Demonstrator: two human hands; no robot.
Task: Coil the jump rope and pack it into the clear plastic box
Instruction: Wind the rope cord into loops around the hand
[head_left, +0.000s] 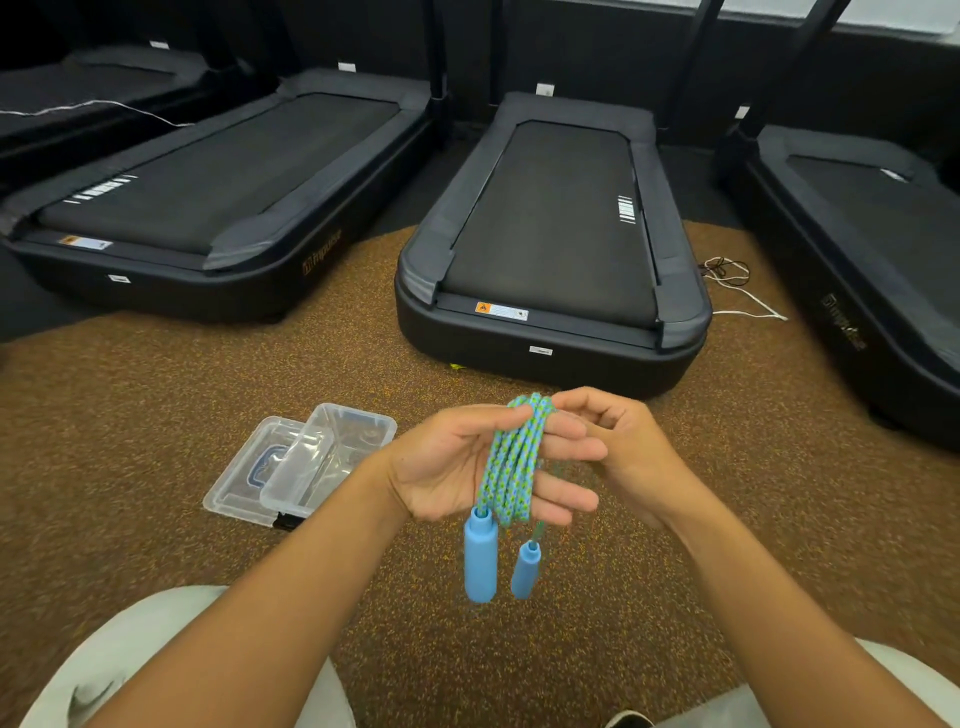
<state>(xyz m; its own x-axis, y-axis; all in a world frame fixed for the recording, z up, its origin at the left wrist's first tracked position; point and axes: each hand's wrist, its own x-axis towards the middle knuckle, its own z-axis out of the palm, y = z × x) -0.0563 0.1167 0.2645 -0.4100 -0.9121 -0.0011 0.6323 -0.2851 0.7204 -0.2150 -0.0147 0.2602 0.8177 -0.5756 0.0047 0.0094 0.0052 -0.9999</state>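
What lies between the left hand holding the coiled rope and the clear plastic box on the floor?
Only bare speckled floor, in the head view. The left hand carries the jump rope; the clear plastic box sits open, leaning on its lid.

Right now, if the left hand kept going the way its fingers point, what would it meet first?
The left hand, wrapped in the jump rope, points its fingers toward the right hand. It would meet that hand's fingers almost at once; they look to be touching already, though depth is unclear.

Black treadmills (550, 228) are sitting side by side on speckled brown rubber flooring (156, 395), orange warning stickers (501, 310) showing on their rear ends, while tangled black and white cords (730, 280) are lying between two machines.
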